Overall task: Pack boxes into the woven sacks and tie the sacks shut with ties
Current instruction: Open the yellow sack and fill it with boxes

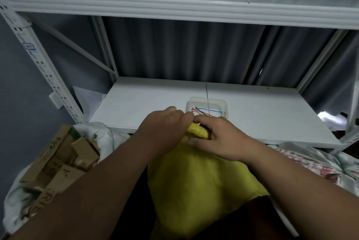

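We see a white metal shelving rack (186,4), grey pleated curtain (184,49) behind it, grey wall (21,92) at left, dim light.

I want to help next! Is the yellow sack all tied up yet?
Not yet. The yellow sack looks full, and both the left hand and right hand grip its bunched neck. No tie shows on it; the ties lie in the clear tub. The white sack of boxes is open.

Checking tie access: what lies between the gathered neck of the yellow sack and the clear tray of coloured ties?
Head view: only bare white shelf board between yellow sack neck and clear tray.
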